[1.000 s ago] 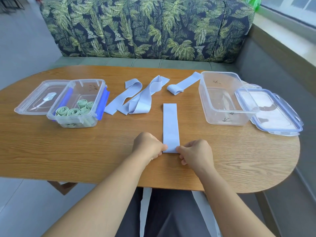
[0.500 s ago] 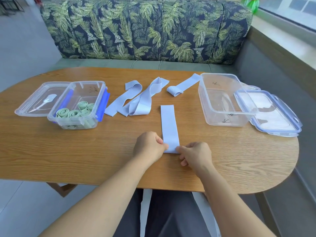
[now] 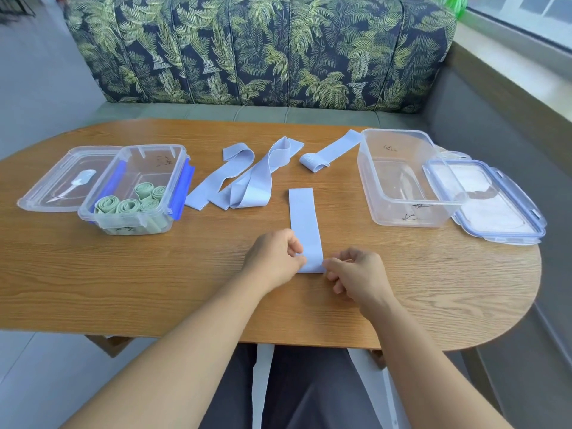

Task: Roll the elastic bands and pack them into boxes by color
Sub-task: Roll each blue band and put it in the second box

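Observation:
A flat light-blue elastic band (image 3: 305,224) lies lengthwise on the wooden table (image 3: 154,274) in front of me. My left hand (image 3: 274,255) pinches its near left corner and my right hand (image 3: 356,274) pinches its near right corner. A loose heap of blue bands (image 3: 247,181) lies further back, with one partly rolled blue band (image 3: 325,153) to its right. The left clear box (image 3: 136,187) holds several green rolled bands (image 3: 130,202). The right clear box (image 3: 399,178) has no bands in it.
A clear lid (image 3: 62,181) lies left of the left box, and a blue-rimmed lid (image 3: 486,199) lies right of the right box, near the table's rounded right edge. A leaf-patterned sofa (image 3: 263,51) stands behind the table.
Both hands stay at the band's near end; the fingers have shifted slightly on its corners. The view has tilted a little.

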The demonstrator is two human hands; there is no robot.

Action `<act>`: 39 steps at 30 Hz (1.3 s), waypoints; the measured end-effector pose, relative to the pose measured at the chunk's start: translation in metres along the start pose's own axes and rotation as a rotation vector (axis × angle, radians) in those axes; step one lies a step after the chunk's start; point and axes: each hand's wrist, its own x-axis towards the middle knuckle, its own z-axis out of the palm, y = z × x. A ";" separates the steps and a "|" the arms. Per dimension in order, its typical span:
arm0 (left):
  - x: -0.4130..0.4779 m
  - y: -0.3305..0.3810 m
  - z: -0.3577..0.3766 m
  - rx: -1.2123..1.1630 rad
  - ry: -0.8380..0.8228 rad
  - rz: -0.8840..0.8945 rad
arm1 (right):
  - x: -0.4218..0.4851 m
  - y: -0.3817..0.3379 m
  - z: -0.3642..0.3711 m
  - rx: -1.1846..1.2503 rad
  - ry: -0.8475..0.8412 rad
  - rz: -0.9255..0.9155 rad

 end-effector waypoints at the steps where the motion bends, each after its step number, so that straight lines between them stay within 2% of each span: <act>1: 0.002 0.000 0.000 0.000 -0.003 -0.002 | 0.000 0.000 0.001 -0.015 -0.003 -0.001; 6: 0.005 -0.001 0.003 0.014 0.004 -0.002 | 0.005 -0.002 0.006 -0.100 0.017 0.047; 10: 0.004 -0.003 0.007 0.015 0.085 -0.015 | 0.011 -0.007 0.008 -0.112 0.021 0.092; 13: -0.001 -0.009 0.013 -0.086 0.210 -0.058 | 0.015 -0.011 0.009 -0.144 0.026 0.100; 16: -0.009 -0.015 0.013 -0.256 0.272 -0.176 | 0.018 -0.014 0.009 -0.163 0.022 0.116; 19: -0.013 -0.010 0.013 -0.301 0.212 -0.229 | 0.020 -0.017 0.008 -0.181 -0.001 0.127; 26: -0.003 0.000 0.013 -0.177 0.156 -0.322 | 0.024 -0.023 0.006 -0.223 -0.016 0.143; 32: 0.006 0.007 0.006 -0.165 0.123 -0.367 | 0.019 -0.009 0.002 -0.026 0.004 0.102; 39: 0.014 0.007 0.006 -0.171 0.135 -0.386 | 0.020 -0.009 0.009 -0.033 0.044 0.055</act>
